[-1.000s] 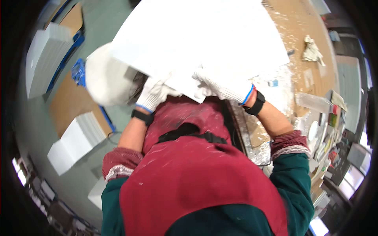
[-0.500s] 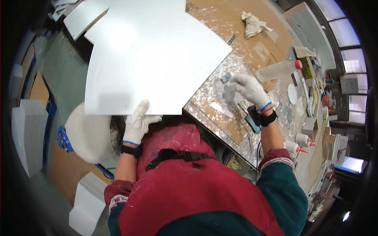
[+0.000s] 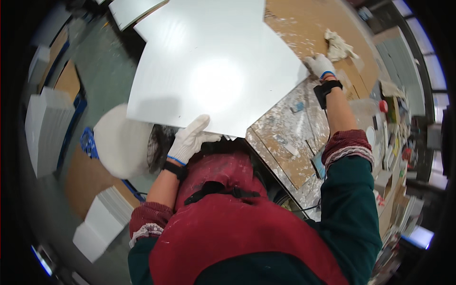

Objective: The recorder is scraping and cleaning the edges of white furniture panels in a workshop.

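A large glossy white panel with an angular outline covers the upper middle, partly over the worktable. My left hand, in a white knit glove, grips its near edge, thumb on top and fingers underneath. At the panel's right corner, my gloved right hand is closed with its fingers curled down; whatever they hold there is hidden. Below that arm, a small blue piece lies on the paint-spattered table. A blue flat object rests near the table's front edge, partly behind my right sleeve.
A crumpled cloth lies on cardboard beyond my right hand. At the right are a clear bottle with a red cap and assorted supplies. To the left stand a round white-covered stool and stacks of white panels on the floor.
My right hand has moved up and away from over the table to the panel's right corner, where a dark strip stuck out before. My left hand keeps its grip on the near edge.
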Available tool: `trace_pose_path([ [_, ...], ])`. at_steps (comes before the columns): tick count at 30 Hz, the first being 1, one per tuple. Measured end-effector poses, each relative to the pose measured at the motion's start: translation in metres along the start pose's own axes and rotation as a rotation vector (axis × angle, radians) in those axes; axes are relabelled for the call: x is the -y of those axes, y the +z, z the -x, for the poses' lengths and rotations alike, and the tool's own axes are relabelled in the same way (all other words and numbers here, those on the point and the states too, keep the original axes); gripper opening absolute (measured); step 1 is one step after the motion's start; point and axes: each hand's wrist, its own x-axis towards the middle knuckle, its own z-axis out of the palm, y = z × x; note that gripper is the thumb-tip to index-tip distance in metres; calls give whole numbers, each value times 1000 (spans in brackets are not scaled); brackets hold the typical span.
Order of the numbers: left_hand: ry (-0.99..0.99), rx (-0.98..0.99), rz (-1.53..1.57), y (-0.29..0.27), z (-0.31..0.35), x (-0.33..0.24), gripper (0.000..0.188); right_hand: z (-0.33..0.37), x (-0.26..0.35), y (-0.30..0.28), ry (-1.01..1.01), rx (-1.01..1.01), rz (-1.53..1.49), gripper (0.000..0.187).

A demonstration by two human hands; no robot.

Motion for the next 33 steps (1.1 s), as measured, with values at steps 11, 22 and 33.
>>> trace_pose_path([
  [11, 39, -13, 5, 4, 3, -2, 37, -71, -13, 45, -230, 87, 576, 34],
  [22, 76, -11, 42, -3, 1, 3, 38, -60, -39, 40, -607, -31, 505, 13],
  [33, 102, -34, -65, -15, 2, -13, 37, 192, 131, -11, -1008, 372, -786, 22],
])
